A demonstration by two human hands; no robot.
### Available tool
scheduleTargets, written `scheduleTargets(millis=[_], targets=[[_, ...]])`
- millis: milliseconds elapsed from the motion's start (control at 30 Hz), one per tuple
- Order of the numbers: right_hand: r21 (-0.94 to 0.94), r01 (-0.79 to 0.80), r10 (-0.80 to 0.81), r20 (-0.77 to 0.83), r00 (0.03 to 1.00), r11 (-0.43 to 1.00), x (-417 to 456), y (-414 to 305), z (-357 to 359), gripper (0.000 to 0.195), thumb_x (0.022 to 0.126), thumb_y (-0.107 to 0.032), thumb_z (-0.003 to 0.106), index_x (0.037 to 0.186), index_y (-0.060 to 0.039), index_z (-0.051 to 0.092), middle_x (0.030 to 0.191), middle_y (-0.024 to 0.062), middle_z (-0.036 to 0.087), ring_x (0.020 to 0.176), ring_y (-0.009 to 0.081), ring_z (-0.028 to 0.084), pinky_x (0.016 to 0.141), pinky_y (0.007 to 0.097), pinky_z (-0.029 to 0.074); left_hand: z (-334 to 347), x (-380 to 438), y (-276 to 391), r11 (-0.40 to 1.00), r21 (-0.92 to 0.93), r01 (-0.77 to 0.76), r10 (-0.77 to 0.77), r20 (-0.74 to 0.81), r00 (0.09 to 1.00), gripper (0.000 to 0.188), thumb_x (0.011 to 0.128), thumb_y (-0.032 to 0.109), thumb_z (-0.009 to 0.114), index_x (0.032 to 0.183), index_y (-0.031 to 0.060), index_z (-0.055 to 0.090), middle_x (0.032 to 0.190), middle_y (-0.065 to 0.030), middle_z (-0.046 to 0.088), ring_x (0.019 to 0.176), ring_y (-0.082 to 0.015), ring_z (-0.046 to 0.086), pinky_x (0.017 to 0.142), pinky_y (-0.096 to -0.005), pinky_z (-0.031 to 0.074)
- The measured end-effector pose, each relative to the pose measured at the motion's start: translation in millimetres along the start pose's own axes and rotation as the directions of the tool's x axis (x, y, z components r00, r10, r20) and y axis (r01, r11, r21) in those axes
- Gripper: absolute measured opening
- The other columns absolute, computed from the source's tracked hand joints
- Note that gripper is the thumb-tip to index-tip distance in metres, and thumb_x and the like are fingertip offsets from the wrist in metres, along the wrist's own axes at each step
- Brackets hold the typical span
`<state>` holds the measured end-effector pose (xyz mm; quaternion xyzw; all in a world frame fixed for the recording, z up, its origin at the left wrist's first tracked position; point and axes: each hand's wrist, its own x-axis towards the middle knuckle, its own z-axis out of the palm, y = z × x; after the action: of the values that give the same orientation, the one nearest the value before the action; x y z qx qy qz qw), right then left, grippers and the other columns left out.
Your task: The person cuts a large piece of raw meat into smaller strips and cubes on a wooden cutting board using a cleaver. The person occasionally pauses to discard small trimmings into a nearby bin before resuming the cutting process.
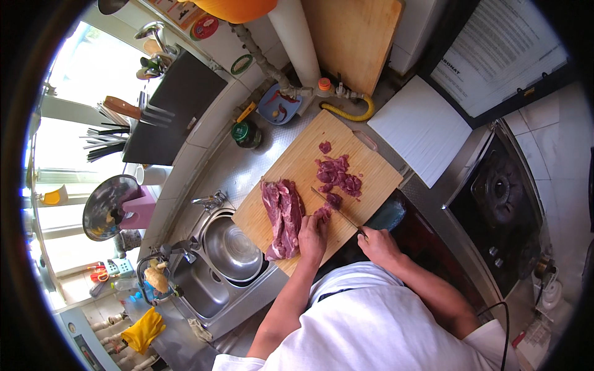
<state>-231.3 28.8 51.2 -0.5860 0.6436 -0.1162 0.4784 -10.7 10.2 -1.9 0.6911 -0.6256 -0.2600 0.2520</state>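
A wooden cutting board (253, 211) lies in front of me, partly beside the sink. My right hand (378, 243) grips the handle of a kitchen knife (345, 217), whose blade points up and to the left across the board. The fingertips of my left hand (313, 236) rest on a small piece of raw red meat (323, 213), left of the blade. Close by that hand, long slabs of raw meat (283, 218) lie along the board's left side. Beyond the knife is a pile of cut meat pieces (336, 174), with one small piece apart from it.
A metal bowl (233, 248) sits in the steel sink (204, 287) at the left. Behind the board stand a green-lidded jar (246, 134) and a blue dish (279, 109) with red chillies. A white panel (422, 130) and a gas hob (499, 199) are on the right.
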Motion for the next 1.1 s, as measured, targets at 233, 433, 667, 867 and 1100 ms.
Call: scheduleTargets(millis=[233, 433, 667, 867, 1100], targets=[[-0.027, -0.010, 0.010, 0.012, 1.000, 1.000, -1, -2, -4, 0.028, 0.102, -0.027, 0.061, 0.114, -0.0035, 0.072, 0.087, 0.0317, 0.070, 0.087, 0.0529, 0.069, 0.076, 0.0613, 0.057, 6, 4, 2, 0.997, 0.075, 0.010, -0.007, -0.036, 0.999, 0.024, 0.092, 0.014, 0.079, 0.110, 0.0014, 0.071, 0.098, -0.0187, 0.069, 0.086, -0.0367, 0.071, 0.078, -0.0452, 0.058], [-0.033, -0.004, 0.004, 0.011, 1.000, 0.999, -5, -2, -7, 0.030, 0.101, -0.027, 0.061, 0.119, -0.0042, 0.072, 0.089, 0.0309, 0.071, 0.089, 0.0522, 0.070, 0.078, 0.0607, 0.057, 1, 6, -5, 0.998, -0.047, 0.029, -0.031, -0.032, 0.999, 0.020, 0.093, 0.013, 0.077, 0.106, 0.0000, 0.072, 0.096, -0.0200, 0.070, 0.084, -0.0365, 0.071, 0.077, -0.0437, 0.058], [-0.061, 0.002, -0.001, 0.024, 1.000, 0.998, -8, -3, -6, 0.030, 0.101, -0.027, 0.062, 0.118, -0.0052, 0.072, 0.090, 0.0302, 0.072, 0.088, 0.0519, 0.070, 0.077, 0.0605, 0.058, -9, 11, 2, 0.993, -0.076, 0.094, -0.092, 0.031, 0.995, 0.018, 0.094, 0.013, 0.073, 0.105, -0.0016, 0.072, 0.094, -0.0235, 0.071, 0.087, -0.0405, 0.072, 0.080, -0.0462, 0.057], [-0.036, 0.024, -0.023, 0.013, 1.000, 0.999, -10, 2, -6, 0.030, 0.101, -0.027, 0.061, 0.119, -0.0056, 0.072, 0.091, 0.0300, 0.072, 0.088, 0.0517, 0.070, 0.077, 0.0607, 0.057, -9, 8, 0, 0.987, -0.116, 0.108, -0.100, 0.070, 0.993, 0.021, 0.091, 0.008, 0.075, 0.110, -0.0006, 0.071, 0.104, -0.0212, 0.071, 0.093, -0.0367, 0.072, 0.082, -0.0429, 0.057], [-0.034, 0.075, -0.076, -0.025, 0.997, 0.997, -17, 3, -9, 0.030, 0.101, -0.025, 0.062, 0.122, -0.0075, 0.072, 0.090, 0.0295, 0.072, 0.085, 0.0502, 0.071, 0.076, 0.0593, 0.058, -8, -9, -9, 0.982, 0.074, -0.174, 0.176, -0.024, 0.984, 0.033, 0.089, 0.016, 0.082, 0.116, 0.0035, 0.069, 0.118, -0.0174, 0.068, 0.110, -0.0392, 0.064, 0.092, -0.0476, 0.056]])
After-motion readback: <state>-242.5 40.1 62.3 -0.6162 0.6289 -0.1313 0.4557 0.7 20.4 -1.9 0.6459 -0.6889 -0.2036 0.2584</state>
